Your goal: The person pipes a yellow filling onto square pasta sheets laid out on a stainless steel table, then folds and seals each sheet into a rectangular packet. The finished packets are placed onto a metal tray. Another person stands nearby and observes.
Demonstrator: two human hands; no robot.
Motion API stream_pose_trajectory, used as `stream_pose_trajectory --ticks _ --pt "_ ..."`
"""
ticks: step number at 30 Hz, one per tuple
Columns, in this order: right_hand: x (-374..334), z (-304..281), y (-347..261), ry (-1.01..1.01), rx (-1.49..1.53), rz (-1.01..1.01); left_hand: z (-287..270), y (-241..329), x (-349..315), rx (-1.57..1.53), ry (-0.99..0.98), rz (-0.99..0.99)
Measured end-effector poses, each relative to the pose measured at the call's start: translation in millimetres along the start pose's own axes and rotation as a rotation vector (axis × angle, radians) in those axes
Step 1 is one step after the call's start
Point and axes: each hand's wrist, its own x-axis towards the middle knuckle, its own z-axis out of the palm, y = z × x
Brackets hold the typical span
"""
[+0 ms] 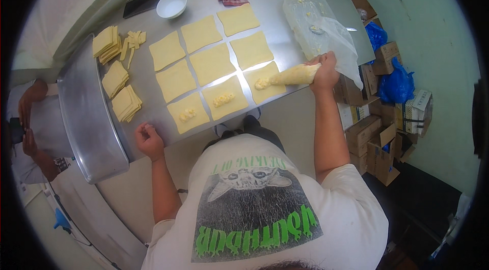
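Steel worktop (277, 18): right hand (325, 70), fingers clenched round a piping bag (295, 74) over the worktop's near-right dough square (264, 96); left hand (149, 140), fingers curled in, beside the worktop's edge. Steady pressure should keep the filling (262, 84) even.

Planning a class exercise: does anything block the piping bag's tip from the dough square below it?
Nothing visible does; only filling lies at the tip. The right hand holds the piping bag with its tip over the dough square.

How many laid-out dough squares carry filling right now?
3, all in the nearest row: left square, middle square, and right square, under the piping bag's tip.
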Motion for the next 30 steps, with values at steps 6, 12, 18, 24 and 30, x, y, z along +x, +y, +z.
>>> stream_pose_trajectory --ticks 6,12,18,24,30 --pt "0 1 -4 0.039 -0.012 -0.020 0 -2 0 0.021 -0.006 0.016" --pt "3 -2 -40 0.009 0.148 0.031 -1 -3 -2 0.033 0.009 -0.015" --pt "21 50 -30 -0.001 0.172 0.008 1 -4 0 0.044 -0.001 0.016" --pt "29 101 -7 0.005 0.112 0.057 -2 -9 -1 0.056 0.005 0.003" --pt "40 112 7 -0.097 0.033 0.024 -3 -11 -3 0.056 0.012 0.001"
